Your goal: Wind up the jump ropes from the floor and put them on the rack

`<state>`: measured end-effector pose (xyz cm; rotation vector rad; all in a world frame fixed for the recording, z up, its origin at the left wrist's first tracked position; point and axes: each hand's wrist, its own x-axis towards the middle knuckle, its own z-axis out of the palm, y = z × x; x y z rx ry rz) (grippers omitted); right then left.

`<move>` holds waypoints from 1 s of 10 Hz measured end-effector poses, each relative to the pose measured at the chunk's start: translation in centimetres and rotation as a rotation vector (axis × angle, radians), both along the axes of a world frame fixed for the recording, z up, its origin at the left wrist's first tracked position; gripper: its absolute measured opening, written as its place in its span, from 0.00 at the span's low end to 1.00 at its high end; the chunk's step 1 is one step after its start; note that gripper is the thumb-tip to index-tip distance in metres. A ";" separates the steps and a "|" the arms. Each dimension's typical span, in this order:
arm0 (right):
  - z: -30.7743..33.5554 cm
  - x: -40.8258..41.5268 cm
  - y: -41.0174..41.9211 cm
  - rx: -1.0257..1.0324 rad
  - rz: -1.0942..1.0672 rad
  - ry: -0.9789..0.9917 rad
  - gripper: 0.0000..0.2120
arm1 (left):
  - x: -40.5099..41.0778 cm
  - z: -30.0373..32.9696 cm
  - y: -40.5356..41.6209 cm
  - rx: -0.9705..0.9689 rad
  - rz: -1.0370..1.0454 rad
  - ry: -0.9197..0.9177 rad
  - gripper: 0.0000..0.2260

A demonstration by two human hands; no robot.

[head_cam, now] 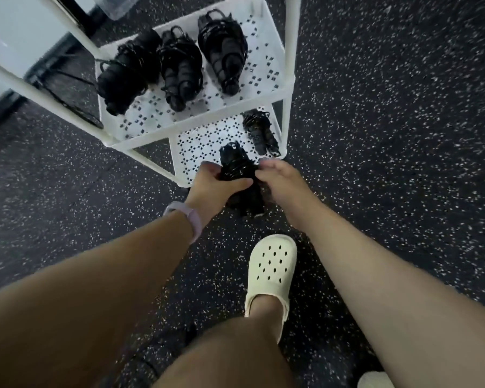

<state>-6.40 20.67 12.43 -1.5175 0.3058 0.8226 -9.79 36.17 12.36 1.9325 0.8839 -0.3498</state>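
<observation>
Holding a wound jump rope [237, 175] at the centre of the frame, both hands meet just in front of the lower shelf [207, 141] of a white rack [289, 79]: the left hand [213, 186] has its fingers and thumb curled round the bundle's middle, and the right hand [277, 177] pinches its right side with bent fingers. Open speckled black floor [389, 135] spreads across the right and lower left of the frame, while the rack's front rim lies just beyond the knuckles. The held rope is black, its cord coiled tightly about the handles, one end reaching over the lower shelf. That perforated shelf carries one wound rope [259, 133] at its right side. The upper shelf [263, 51] holds three black wound bundles [177, 65] side by side. A cream clog [272, 264] stands on the floor below the hands.
</observation>
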 end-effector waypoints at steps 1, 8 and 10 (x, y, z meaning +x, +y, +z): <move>-2.5 2.9 1.6 -0.013 -0.015 -0.027 0.20 | 2.8 -2.5 1.1 0.052 0.020 -0.019 0.28; -10.3 9.1 -0.1 -0.145 0.227 -0.171 0.21 | 13.9 -12.2 6.7 0.123 -0.026 0.123 0.31; -8.5 7.4 -3.2 -0.225 0.244 -0.229 0.22 | 12.8 -9.7 3.9 0.203 0.061 0.085 0.24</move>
